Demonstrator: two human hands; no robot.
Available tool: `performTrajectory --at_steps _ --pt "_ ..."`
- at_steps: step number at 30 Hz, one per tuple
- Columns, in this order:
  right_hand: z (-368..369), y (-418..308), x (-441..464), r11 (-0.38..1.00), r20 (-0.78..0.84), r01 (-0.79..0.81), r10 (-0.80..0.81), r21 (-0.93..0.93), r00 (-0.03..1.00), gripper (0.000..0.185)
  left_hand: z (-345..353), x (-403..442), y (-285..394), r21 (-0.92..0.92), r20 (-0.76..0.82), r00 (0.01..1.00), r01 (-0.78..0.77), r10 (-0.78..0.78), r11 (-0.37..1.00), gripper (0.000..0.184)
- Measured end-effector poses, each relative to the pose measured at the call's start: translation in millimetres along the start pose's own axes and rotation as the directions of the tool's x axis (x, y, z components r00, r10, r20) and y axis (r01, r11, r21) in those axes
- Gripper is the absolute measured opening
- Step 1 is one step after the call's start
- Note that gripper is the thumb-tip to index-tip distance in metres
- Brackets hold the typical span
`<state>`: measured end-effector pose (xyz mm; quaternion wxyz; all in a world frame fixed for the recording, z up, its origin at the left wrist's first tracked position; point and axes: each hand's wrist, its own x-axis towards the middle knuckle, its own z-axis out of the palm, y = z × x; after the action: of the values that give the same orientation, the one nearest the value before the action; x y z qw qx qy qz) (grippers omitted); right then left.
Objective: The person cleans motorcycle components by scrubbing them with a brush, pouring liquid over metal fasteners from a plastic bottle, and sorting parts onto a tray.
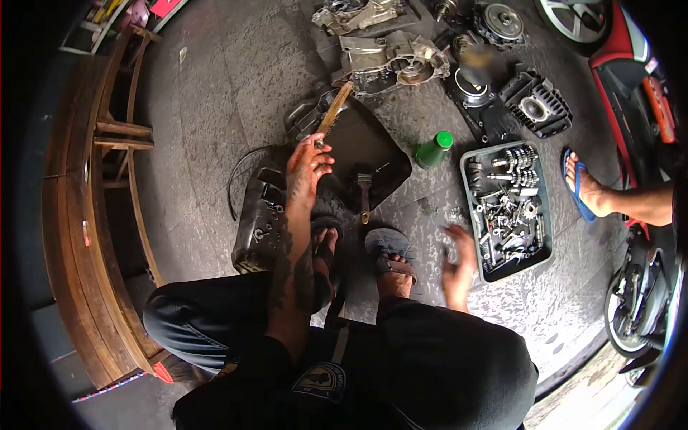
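My left hand (pixel 308 168) is closed around one end of a wooden stick (pixel 335 109), above the left side of a black pan (pixel 403 154). Whether the stick carries bristles is unclear. A paintbrush (pixel 365 197) leans over the pan's near edge, its handle towards my feet. Blurred by motion, my right hand (pixel 459 266) has its fingers apart and holds nothing. It is just left of a grey tray (pixel 548 244) full of gears, shafts and bolts (pixel 510 215). Between pan and tray stands a green bottle (pixel 435 149).
Engine casings (pixel 390 61) lie beyond the pan, with a finned cylinder (pixel 534 107) to their right. A black case (pixel 259 226) with small metal parts is at left. A wooden bench (pixel 107 215) lines the left side. Another person's foot (pixel 588 188) is near a red motorcycle (pixel 623 93).
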<state>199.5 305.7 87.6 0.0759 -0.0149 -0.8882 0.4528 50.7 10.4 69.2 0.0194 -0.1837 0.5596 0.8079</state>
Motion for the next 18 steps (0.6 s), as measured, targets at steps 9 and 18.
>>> performTrajectory --at_steps 9,18 --pt "126 -19 81 0.722 0.796 0.616 -0.153 -0.314 0.585 0.048 -4 18 -29 -0.159 0.056 0.995 0.088 -0.080 0.983 0.043" --pt "149 -13 115 0.940 0.482 0.322 -0.230 -0.115 0.845 0.023 -16 31 -49 -0.221 -0.001 0.996 0.091 -0.094 0.971 0.056"
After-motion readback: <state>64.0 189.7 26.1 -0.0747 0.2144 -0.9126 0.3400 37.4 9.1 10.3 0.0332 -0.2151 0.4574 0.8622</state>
